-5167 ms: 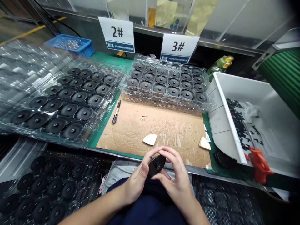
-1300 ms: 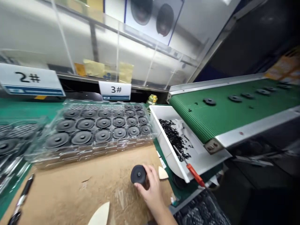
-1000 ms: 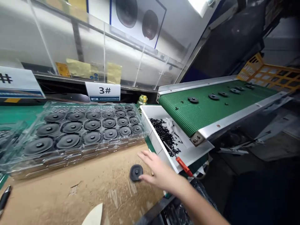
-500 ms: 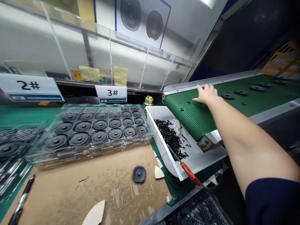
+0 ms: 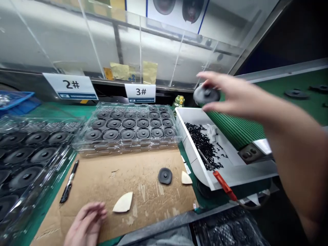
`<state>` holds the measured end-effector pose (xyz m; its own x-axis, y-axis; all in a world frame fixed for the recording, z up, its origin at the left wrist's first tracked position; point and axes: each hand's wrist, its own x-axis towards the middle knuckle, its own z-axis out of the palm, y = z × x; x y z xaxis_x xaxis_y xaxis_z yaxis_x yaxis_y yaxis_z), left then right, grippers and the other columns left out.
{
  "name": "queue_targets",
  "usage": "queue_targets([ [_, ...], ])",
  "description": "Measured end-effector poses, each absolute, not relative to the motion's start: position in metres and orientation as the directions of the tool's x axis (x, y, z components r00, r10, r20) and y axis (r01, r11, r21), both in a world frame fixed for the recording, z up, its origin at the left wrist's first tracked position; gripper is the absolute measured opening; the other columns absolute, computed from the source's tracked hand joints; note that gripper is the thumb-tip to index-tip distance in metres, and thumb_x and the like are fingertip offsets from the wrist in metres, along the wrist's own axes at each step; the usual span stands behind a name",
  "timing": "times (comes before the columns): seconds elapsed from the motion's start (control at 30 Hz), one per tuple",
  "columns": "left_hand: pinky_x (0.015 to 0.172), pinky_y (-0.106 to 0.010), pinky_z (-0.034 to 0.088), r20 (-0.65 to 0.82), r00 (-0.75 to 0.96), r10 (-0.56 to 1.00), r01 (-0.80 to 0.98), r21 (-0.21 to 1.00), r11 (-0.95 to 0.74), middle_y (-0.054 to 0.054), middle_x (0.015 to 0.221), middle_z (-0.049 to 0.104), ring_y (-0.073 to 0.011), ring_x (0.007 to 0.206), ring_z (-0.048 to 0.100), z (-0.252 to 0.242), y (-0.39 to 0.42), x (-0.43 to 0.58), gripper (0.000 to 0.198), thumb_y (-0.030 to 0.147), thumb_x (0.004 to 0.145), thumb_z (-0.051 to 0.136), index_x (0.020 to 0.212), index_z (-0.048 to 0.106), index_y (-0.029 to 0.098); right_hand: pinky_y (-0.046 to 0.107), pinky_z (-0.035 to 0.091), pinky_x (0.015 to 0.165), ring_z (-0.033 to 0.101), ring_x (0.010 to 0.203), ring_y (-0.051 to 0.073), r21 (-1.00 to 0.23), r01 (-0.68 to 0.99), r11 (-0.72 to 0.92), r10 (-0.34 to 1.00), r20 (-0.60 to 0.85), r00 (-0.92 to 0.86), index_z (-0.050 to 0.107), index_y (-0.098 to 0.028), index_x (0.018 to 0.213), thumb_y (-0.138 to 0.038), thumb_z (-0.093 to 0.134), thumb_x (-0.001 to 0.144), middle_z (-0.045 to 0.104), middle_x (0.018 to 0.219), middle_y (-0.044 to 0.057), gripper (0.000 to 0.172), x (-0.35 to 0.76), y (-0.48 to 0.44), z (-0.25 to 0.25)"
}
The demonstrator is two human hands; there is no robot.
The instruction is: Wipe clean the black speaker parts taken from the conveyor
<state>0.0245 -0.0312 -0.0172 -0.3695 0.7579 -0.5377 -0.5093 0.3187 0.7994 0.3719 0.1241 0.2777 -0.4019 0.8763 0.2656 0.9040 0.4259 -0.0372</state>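
My right hand [image 5: 225,94] is raised over the near end of the conveyor and the white bin. Between its thumb and fingers it grips a dark round rubber disc [image 5: 205,95] with a raised centre knob. My left hand [image 5: 85,223] rests low over the cardboard [image 5: 97,184], fingers loosely curled, with nothing visible in it. A similar dark disc [image 5: 165,176] lies on the cardboard. Two pale wedge-shaped pieces lie there too, one [image 5: 123,202] near my left hand and one [image 5: 186,177] by the bin.
Behind the cardboard, a clear plastic tray [image 5: 128,145] holds rows of discs; another tray [image 5: 43,150] stands left. The white bin [image 5: 191,157] contains small black parts, with a red-handled tool [image 5: 224,184] across its rim. More discs lie on the green conveyor [image 5: 271,92]. A pen [image 5: 69,182] lies left.
My right hand has come back left from the conveyor and now holds a disc. My left hand has entered at the bottom. The view has shifted left.
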Motion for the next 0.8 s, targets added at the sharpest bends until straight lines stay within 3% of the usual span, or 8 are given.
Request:
queue_targets([
  [0.07, 0.078, -0.033, 0.05, -0.649, -0.069, 0.757, -0.737, 0.545, 0.401, -0.002, 0.097, 0.067, -0.0188, 0.086, 0.062, 0.01, -0.026, 0.045, 0.026, 0.011, 0.072, 0.058, 0.093, 0.065, 0.023, 0.039, 0.029, 0.103, 0.044, 0.114, 0.022, -0.141, 0.722, 0.677, 0.735, 0.157, -0.659, 0.028, -0.022, 0.139, -0.018, 0.071, 0.07, 0.047, 0.126, 0.007, 0.081, 0.321, 0.081, 0.243],
  [0.1, 0.085, -0.04, 0.048, -0.617, 0.156, 0.771, -0.779, 0.404, 0.481, -0.005, 0.108, 0.065, -0.0225, 0.097, 0.061, 0.022, -0.026, 0.057, 0.027, 0.014, 0.077, 0.056, 0.102, 0.063, 0.022, 0.043, 0.022, 0.108, 0.041, 0.118, 0.022, -0.2, 0.641, 0.741, 0.665, 0.088, -0.742, 0.025, -0.021, 0.14, -0.021, 0.068, 0.075, 0.047, 0.127, 0.007, 0.078, 0.301, 0.06, 0.223],
  [0.17, 0.09, -0.051, 0.043, -0.402, 0.52, 0.753, -0.763, 0.177, 0.622, -0.01, 0.12, 0.059, -0.0274, 0.107, 0.056, 0.038, -0.027, 0.076, 0.03, 0.031, 0.086, 0.05, 0.112, 0.059, 0.02, 0.049, 0.001, 0.113, 0.031, 0.128, 0.022, -0.338, 0.505, 0.794, 0.535, -0.006, -0.845, 0.02, -0.019, 0.142, -0.033, 0.057, 0.084, 0.041, 0.135, 0.007, 0.071, 0.273, 0.025, 0.183],
  [0.27, 0.092, -0.052, 0.042, -0.229, 0.672, 0.705, -0.723, 0.007, 0.691, -0.009, 0.113, 0.063, -0.0257, 0.108, 0.056, 0.046, -0.032, 0.088, 0.039, 0.042, 0.092, 0.035, 0.113, 0.059, 0.02, 0.052, 0.002, 0.112, 0.019, 0.135, 0.026, -0.464, 0.545, 0.698, 0.592, -0.054, -0.804, 0.012, -0.022, 0.145, -0.055, 0.055, 0.08, 0.028, 0.143, 0.006, 0.084, 0.262, -0.012, 0.13],
  [0.37, 0.095, -0.049, 0.04, -0.307, 0.635, 0.709, -0.738, 0.032, 0.674, -0.01, 0.126, 0.055, -0.0257, 0.114, 0.052, 0.04, -0.036, 0.08, 0.039, 0.039, 0.093, 0.034, 0.118, 0.057, 0.02, 0.053, 0.023, 0.108, 0.017, 0.135, 0.031, -0.519, 0.727, 0.45, 0.852, 0.007, -0.523, 0.009, -0.026, 0.144, -0.06, 0.062, 0.07, 0.018, 0.147, 0.008, 0.098, 0.269, -0.041, 0.083],
  [0.5, 0.1, -0.05, 0.033, -0.324, 0.572, 0.753, -0.767, 0.114, 0.632, -0.013, 0.134, 0.046, -0.0268, 0.119, 0.047, 0.025, -0.04, 0.064, 0.039, 0.035, 0.094, 0.032, 0.123, 0.053, 0.021, 0.049, 0.037, 0.101, 0.034, 0.127, 0.028, -0.571, 0.812, 0.122, 0.992, 0.066, -0.103, 0.025, -0.029, 0.139, -0.035, 0.051, 0.085, 0.033, 0.138, 0.007, 0.06, 0.27, -0.071, 0.028],
  [0.63, 0.101, -0.052, 0.031, -0.241, 0.612, 0.754, -0.76, 0.085, 0.644, -0.013, 0.137, 0.04, -0.028, 0.123, 0.041, 0.014, -0.044, 0.054, 0.046, 0.04, 0.095, 0.023, 0.128, 0.048, 0.02, 0.045, 0.042, 0.096, 0.047, 0.115, 0.025, -0.645, 0.762, 0.054, 0.996, 0.084, 0.0, 0.043, -0.024, 0.128, -0.026, 0.045, 0.088, 0.05, 0.122, 0.008, 0.041, 0.265, -0.074, 0.002],
  [0.8, 0.1, -0.049, 0.036, -0.237, 0.581, 0.779, -0.786, 0.085, 0.613, -0.012, 0.136, 0.04, -0.0278, 0.123, 0.04, 0.016, -0.05, 0.05, 0.048, 0.044, 0.094, 0.023, 0.129, 0.048, 0.021, 0.04, 0.044, 0.094, 0.05, 0.109, 0.021, -0.692, 0.718, 0.07, 0.993, 0.115, 0.013, 0.048, -0.025, 0.123, -0.031, 0.042, 0.091, 0.054, 0.115, 0.007, 0.033, 0.257, -0.065, 0.02],
])
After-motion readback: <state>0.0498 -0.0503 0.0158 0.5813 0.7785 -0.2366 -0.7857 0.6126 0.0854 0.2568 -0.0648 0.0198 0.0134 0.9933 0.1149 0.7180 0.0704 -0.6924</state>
